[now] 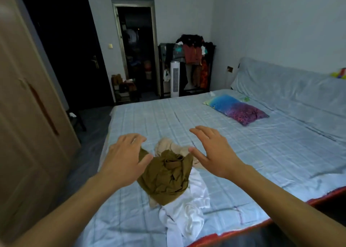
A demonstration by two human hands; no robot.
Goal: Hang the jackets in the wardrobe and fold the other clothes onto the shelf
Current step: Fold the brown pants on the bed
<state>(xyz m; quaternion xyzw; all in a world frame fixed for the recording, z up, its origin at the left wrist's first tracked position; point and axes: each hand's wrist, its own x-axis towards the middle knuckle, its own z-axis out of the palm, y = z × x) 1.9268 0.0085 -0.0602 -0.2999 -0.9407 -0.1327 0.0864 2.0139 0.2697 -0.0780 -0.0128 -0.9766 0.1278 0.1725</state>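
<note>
Left hand (125, 158) spread, fingers relaxed, holding nothing, just over the left edge of the olive garment (166, 177). Right hand (209, 151) likewise splayed and empty, just right of it. Beneath the olive garment: beige cloth (168, 147) behind, white clothes (187, 207) in front (all crumpled on the bed (243, 162)). Wardrobe (28, 115) far left of the pile, door closed. Apparently nothing folded or hung yet; whole pile left.

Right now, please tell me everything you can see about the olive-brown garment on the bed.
The olive-brown garment is thin, wrinkled cloth, crumpled in a loose heap and not folded. It lies near the bed's front edge, on top of a white garment, with a beige garment just behind it. The left hand overlaps its left edge; actual contact is unclear. The right hand hovers open beside it.
</note>
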